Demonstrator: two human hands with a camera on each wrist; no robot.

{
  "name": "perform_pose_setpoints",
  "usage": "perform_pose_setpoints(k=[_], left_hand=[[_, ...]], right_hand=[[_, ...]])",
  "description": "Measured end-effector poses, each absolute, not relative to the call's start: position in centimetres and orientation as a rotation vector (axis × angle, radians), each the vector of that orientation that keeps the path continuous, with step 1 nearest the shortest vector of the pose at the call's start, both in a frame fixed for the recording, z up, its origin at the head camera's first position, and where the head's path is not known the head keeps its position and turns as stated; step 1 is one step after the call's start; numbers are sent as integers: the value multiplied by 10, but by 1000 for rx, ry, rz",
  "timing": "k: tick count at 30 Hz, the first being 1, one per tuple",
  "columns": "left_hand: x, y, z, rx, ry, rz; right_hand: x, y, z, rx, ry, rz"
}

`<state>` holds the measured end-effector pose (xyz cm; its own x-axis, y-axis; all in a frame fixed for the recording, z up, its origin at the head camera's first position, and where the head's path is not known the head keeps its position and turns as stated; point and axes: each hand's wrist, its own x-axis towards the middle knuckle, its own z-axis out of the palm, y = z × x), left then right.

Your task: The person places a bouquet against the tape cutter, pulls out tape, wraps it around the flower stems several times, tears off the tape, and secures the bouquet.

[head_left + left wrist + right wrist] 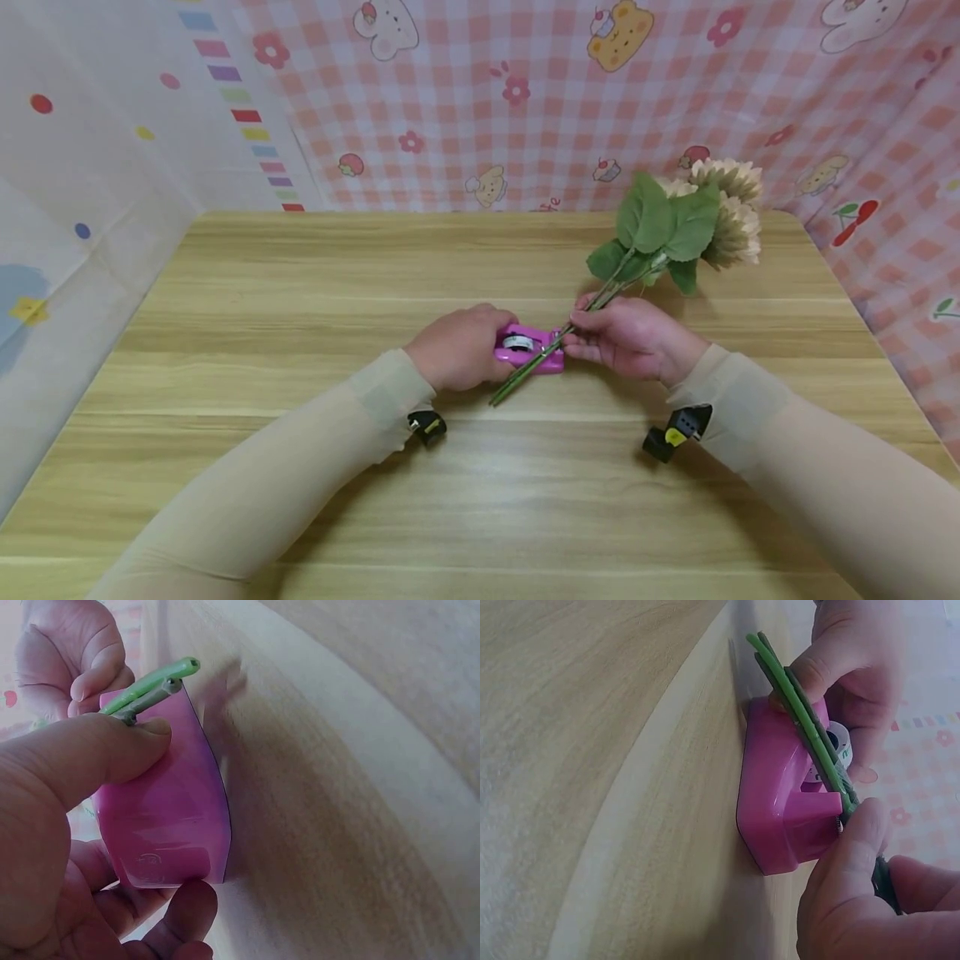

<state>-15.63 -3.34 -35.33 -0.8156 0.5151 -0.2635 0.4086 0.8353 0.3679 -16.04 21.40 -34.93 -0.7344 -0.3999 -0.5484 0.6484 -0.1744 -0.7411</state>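
A pink tape dispenser [551, 364] with a white tape roll [517, 342] sits on the table. My left hand [463, 346] grips its left end, thumb on the near side and fingers on the far side, as the left wrist view shows. My right hand [633, 337] pinches a bunch of artificial flowers [723, 212] by its green stems [806, 724]. The stems slant across the dispenser, their cut ends pointing toward me near my left thumb. Pale blooms and green leaves [652, 212] extend to the far right. Whether tape touches the stems is hard to tell.
The wood-grain table [300, 292] reaches back to a pink checked cloth [465, 100] with cartoon figures. A white dotted cloth [97, 150] hangs on the left. Small black cameras are strapped to both wrists.
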Motion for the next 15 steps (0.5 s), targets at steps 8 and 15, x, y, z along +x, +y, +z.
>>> perform_pose_setpoints(k=[8,15], left_hand=[[-158,-33,-355,691,2661,436],[-158,-33,-355,680,2656,429]], right_hand=[[-164,213,-352,264,1440,-1958],[-165,212,-355,303,1472,-1937]])
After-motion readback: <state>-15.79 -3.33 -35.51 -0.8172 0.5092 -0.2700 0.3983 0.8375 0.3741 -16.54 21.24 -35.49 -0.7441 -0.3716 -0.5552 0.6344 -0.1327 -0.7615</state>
